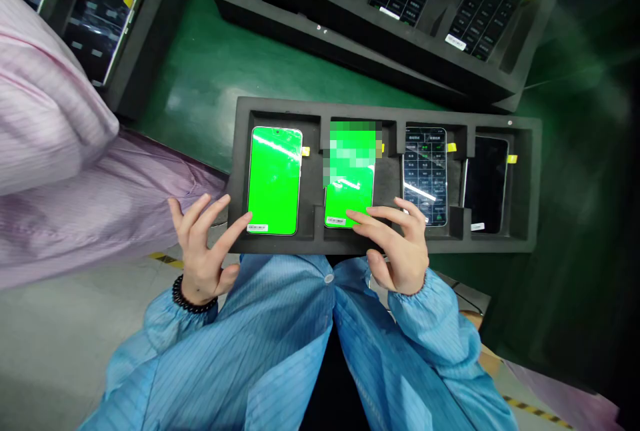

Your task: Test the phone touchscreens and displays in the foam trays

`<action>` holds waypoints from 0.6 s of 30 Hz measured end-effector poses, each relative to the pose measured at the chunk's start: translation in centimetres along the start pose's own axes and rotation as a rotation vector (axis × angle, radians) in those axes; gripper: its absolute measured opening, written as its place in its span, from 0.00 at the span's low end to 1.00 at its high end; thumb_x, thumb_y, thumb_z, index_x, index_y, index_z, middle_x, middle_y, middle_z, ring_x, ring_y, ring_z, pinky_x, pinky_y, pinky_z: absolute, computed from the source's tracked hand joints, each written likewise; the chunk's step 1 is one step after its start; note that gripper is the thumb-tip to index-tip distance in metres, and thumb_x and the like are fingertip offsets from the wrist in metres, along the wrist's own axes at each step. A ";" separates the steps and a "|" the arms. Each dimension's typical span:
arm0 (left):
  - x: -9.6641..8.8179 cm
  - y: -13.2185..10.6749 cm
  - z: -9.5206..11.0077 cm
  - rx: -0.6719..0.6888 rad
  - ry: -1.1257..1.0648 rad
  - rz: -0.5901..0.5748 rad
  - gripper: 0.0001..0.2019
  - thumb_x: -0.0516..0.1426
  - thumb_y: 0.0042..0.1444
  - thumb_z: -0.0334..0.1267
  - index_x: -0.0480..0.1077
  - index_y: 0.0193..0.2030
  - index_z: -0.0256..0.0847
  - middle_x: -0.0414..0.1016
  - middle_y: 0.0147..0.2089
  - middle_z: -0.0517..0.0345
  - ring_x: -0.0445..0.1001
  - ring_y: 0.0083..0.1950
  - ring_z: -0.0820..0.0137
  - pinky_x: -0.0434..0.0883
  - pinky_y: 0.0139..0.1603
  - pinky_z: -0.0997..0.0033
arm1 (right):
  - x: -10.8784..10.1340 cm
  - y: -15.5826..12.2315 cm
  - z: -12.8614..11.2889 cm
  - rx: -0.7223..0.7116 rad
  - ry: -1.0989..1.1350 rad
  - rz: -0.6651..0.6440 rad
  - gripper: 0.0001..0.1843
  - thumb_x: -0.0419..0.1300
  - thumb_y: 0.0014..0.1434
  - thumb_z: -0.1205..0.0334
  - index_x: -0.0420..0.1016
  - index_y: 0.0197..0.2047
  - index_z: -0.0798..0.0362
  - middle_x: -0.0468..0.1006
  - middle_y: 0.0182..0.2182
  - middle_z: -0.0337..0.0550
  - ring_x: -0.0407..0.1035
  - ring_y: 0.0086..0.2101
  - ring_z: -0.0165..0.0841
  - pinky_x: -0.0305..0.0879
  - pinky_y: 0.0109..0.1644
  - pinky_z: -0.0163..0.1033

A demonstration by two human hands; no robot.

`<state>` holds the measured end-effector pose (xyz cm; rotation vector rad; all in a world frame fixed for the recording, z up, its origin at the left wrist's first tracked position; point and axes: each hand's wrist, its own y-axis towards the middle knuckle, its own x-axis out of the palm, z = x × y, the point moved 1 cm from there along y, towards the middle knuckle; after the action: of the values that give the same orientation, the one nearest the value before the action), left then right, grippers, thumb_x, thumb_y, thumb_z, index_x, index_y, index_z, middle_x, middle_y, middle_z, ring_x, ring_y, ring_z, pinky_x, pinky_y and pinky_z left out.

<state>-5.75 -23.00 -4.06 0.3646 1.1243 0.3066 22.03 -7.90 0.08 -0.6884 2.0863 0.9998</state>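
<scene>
A black foam tray (pixel 523 184) lies on the green belt in front of me and holds several phones. The leftmost phone (pixel 275 177) shows a plain green screen, and so does the second phone (pixel 350 191). A third phone (pixel 425 174) shows a dark menu grid; the fourth phone (pixel 485 181) is dark. My left hand (pixel 203 247) is open, fingers spread, its index fingertip at the leftmost phone's lower left corner. My right hand (pixel 397 244) is open too, fingers stretched flat over the tray's front edge, touching the second phone's bottom edge.
More black foam trays (pixel 350 37) with phones sit further back on the green belt (pixel 210 77). Another tray (pixel 145 37) with a phone lies at the upper left. A person's pink sleeve (pixel 60 151) reaches in from the left, close to my left hand.
</scene>
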 end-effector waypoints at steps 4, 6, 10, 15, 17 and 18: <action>-0.1 -0.4 -0.3 0.015 0.054 -0.060 0.30 0.35 0.69 0.58 0.64 0.70 0.60 0.53 0.77 0.67 0.57 0.75 0.50 0.41 0.80 0.34 | 0.3 0.2 0.0 -0.086 -0.034 -0.054 0.15 0.51 0.68 0.64 0.78 0.50 0.51 0.87 0.43 0.41 0.76 0.46 0.39 0.61 0.66 0.54; -0.2 -0.6 -0.4 0.062 0.059 -0.012 0.29 0.37 0.68 0.58 0.70 0.65 0.61 0.61 0.74 0.64 0.59 0.74 0.52 0.43 0.80 0.34 | 0.4 0.3 0.0 -0.134 -0.030 -0.085 0.16 0.51 0.68 0.64 0.78 0.50 0.53 0.87 0.45 0.42 0.76 0.47 0.39 0.61 0.66 0.54; -0.3 -0.7 -0.6 0.069 0.047 -0.059 0.28 0.40 0.69 0.58 0.70 0.66 0.60 0.61 0.74 0.61 0.56 0.76 0.54 0.39 0.80 0.34 | 0.3 0.3 0.0 -0.195 -0.017 -0.152 0.16 0.50 0.69 0.65 0.79 0.48 0.55 0.87 0.46 0.43 0.76 0.49 0.38 0.60 0.65 0.53; -0.4 -0.3 -0.5 0.078 0.017 -0.038 0.31 0.38 0.68 0.59 0.62 0.72 0.56 0.54 0.77 0.59 0.53 0.77 0.52 0.36 0.81 0.37 | 0.2 0.2 0.0 -0.198 -0.032 -0.122 0.18 0.47 0.69 0.63 0.78 0.50 0.55 0.86 0.48 0.45 0.75 0.50 0.38 0.61 0.64 0.53; -0.4 -0.2 -0.4 0.086 0.019 -0.098 0.29 0.39 0.69 0.57 0.61 0.72 0.58 0.54 0.77 0.60 0.51 0.78 0.53 0.34 0.80 0.35 | 0.3 0.1 0.1 -0.191 -0.037 -0.149 0.17 0.49 0.69 0.63 0.78 0.50 0.54 0.86 0.49 0.45 0.75 0.51 0.39 0.62 0.64 0.54; -0.4 -0.2 -0.4 0.081 0.022 -0.116 0.29 0.38 0.70 0.57 0.60 0.73 0.58 0.52 0.78 0.61 0.50 0.78 0.54 0.34 0.80 0.35 | 0.4 0.1 0.1 -0.188 -0.034 -0.163 0.17 0.49 0.68 0.62 0.77 0.51 0.54 0.86 0.49 0.44 0.75 0.51 0.40 0.62 0.64 0.54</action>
<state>-6.29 -23.26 -3.97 0.3670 1.1773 0.1639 21.79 -7.83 -0.20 -0.9146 1.8891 1.1149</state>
